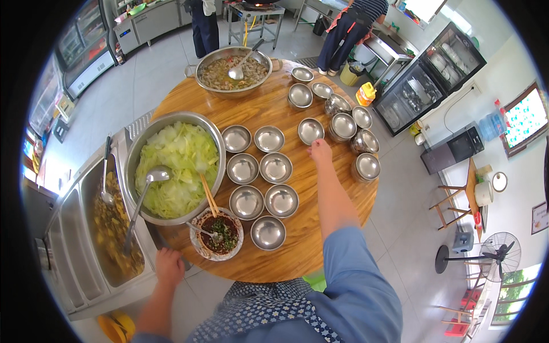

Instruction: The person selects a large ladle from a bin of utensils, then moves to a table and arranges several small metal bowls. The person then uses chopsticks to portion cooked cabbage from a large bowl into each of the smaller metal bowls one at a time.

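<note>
My right hand (321, 153) reaches across the round wooden table, with its fingers at the near rim of a small stainless-steel bowl (311, 130), pinching it. Left of it stand several more steel bowls (275, 167) in two rough columns, with a single bowl (268, 233) nearest me. Stacked steel bowls (343, 127) crowd the right edge. My left hand (170, 265) is low, by the corner of a steel food counter, its fingers curled; whether it grips the edge is unclear. Close to it sits a bowl of dark chili sauce (221, 233) with chopped greens and a spoon.
A large steel basin (218, 141) of shredded cabbage holds a ladle (158, 173) and chopsticks (209, 193). Behind it stands a pan of stew (210, 73) with a ladle. Food fills one counter well (118, 227). Two people (349, 34) stand beyond the table (296, 240).
</note>
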`<state>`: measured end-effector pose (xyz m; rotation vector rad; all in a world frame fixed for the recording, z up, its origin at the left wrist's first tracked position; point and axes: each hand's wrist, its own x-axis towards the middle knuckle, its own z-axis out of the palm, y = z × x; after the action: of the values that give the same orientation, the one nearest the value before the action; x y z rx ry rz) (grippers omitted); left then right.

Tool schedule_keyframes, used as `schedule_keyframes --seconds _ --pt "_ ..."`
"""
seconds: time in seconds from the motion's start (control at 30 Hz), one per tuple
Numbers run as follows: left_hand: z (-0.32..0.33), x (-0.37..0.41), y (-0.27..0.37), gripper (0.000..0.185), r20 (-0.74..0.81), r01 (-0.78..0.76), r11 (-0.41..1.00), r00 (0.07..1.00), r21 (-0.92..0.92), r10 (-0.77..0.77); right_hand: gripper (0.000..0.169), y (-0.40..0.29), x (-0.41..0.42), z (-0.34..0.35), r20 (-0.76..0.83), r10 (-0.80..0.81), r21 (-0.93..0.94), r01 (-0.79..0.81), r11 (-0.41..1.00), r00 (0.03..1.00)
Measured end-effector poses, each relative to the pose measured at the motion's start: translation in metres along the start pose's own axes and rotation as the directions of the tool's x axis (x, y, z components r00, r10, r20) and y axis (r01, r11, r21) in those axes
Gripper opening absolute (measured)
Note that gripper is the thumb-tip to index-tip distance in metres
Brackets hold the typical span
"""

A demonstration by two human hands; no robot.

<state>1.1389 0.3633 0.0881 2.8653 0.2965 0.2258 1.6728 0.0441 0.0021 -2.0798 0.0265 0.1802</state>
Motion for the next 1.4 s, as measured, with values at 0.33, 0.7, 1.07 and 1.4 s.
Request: schedule_keyframes --seconds 0.33,0.7,1.07,1.4 --pt "0.002 0.0 0.0 0.013 0.006 0.012 1.0 1.0 0.021 -0.012 0.021 0.035 -0.249 -0.091 -0.085 0.007 -0.127 -0.018 0.992 0.996" --pt "0.009 -0.001 0.0 0.013 -0.055 -0.03 0.999 0.998 -0.013 0.029 0.027 0.016 -0.357 -0.076 0.17 0.137 -0.063 -0.128 0.99 0.976" --pt "0.009 -0.005 0.002 0.011 -0.057 0.017 0.999 0.998 -0.036 -0.019 0.046 0.039 -0.099 -0.18 -0.484 0.378 0.401 -0.184 0.897 0.789" --pt "0.013 -0.007 -0.007 0.01 -0.083 -0.035 0.999 0.996 -0.036 0.032 0.03 0.043 -0.1 -0.168 -0.066 0.403 0.324 -0.363 0.874 0.913"
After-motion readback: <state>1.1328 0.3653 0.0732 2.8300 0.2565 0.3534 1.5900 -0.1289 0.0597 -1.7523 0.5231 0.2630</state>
